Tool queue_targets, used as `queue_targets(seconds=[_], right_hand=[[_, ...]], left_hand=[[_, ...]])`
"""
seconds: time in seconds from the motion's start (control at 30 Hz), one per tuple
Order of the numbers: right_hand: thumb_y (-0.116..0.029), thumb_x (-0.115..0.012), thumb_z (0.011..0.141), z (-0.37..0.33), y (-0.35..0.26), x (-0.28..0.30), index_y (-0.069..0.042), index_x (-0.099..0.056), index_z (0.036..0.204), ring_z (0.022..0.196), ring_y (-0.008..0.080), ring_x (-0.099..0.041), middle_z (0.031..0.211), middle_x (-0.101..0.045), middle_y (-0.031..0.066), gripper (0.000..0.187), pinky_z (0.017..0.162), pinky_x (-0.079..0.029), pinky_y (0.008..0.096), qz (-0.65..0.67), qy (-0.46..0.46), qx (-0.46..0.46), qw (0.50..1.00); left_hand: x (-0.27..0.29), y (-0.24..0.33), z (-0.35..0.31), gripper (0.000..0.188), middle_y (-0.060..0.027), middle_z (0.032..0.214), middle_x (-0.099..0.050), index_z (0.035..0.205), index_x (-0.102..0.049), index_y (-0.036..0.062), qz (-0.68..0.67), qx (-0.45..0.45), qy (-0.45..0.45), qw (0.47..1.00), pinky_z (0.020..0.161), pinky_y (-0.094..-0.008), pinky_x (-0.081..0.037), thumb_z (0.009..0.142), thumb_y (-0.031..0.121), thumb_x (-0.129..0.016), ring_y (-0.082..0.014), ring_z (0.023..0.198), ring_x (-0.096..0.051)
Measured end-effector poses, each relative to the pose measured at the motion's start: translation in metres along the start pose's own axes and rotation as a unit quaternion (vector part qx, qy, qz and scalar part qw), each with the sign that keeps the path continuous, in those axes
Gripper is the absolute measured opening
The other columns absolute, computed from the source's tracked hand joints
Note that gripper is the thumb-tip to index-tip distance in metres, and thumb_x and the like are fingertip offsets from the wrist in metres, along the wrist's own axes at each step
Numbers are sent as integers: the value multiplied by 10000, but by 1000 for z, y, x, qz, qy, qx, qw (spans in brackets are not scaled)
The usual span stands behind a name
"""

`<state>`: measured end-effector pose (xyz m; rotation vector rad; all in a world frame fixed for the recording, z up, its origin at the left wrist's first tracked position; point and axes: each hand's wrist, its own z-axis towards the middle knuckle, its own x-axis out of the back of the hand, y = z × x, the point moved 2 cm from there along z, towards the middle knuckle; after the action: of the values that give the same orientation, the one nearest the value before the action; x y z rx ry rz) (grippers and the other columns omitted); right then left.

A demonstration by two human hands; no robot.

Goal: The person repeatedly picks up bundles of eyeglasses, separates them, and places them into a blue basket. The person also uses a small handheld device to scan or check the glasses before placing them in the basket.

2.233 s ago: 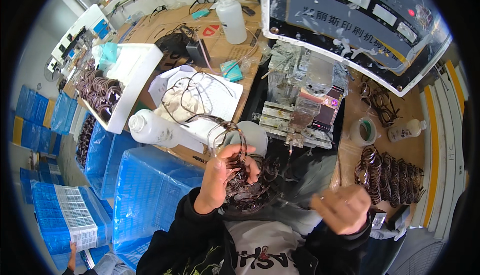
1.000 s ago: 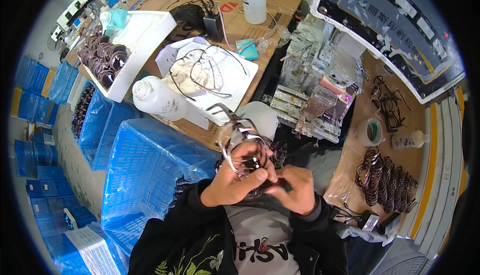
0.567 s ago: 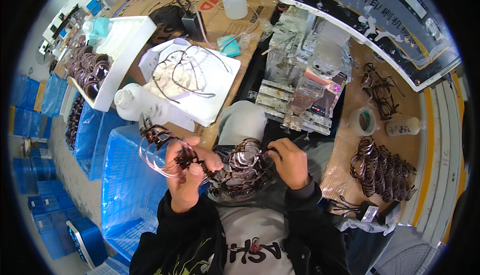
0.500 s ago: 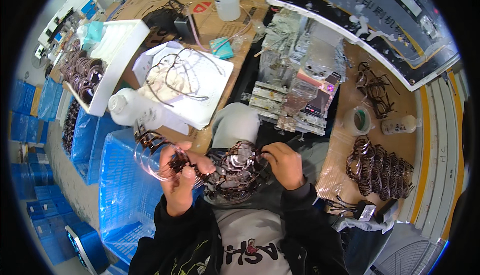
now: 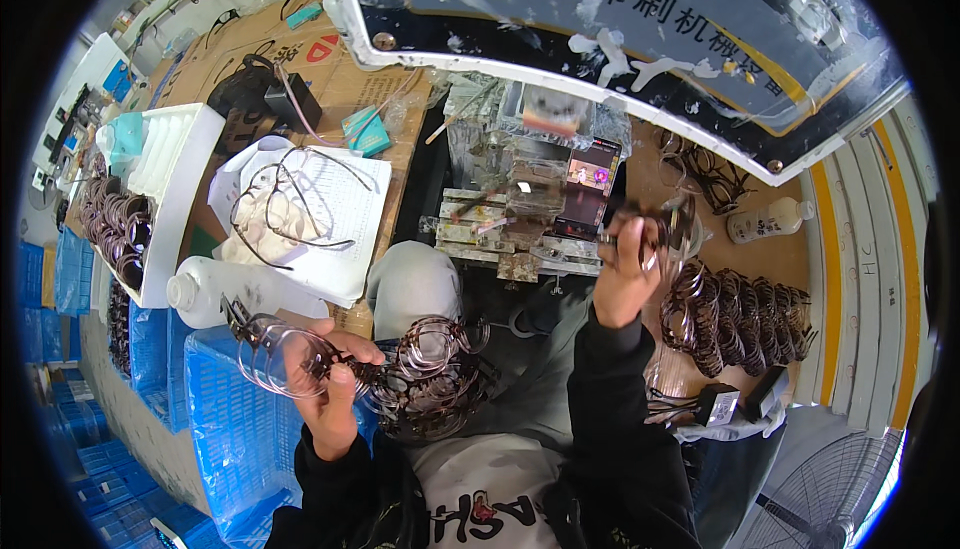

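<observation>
left hand [image 5: 325,394] grips brown eyeglass frames [image 5: 280,354], long axis sideways | right hand [image 5: 625,269] grasps one frame [image 5: 670,234] above frame row [image 5: 740,314], nearer

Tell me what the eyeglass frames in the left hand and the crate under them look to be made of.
Eyeglass frames in the left hand: probably glossy plastic, brown and mottled with translucent rims that let light through; metal parts can't be ruled out. Blue crate: moulded plastic, judging by its even colour and ribbed lattice wall.
</observation>
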<state>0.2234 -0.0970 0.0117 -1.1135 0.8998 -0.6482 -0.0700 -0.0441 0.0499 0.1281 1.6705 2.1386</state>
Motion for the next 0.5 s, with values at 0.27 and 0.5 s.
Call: queue_targets(seconds=[0.27,0.5], right_hand=[[-105,-512,920,33,37,-32,-19,-559,982,625,5,-351,763,-493,-60,116,541,-264,159,52,-53,36,997],[-188,-527,920,30,47,-32,-54,-550,920,569,6,-326,717,-482,-55,135,486,-231,178,33,-33,28,999]], left_hand=[[-5,-9,2,474,-127,771,-529,1221,-317,-25,-52,-6,-59,997,733,-404,-485,891,218,-556,-247,742,-563],[-11,-13,3,544,-127,734,-530,1205,-327,-31,-62,39,-66,995,629,-370,-476,874,314,-584,-235,665,-552]])
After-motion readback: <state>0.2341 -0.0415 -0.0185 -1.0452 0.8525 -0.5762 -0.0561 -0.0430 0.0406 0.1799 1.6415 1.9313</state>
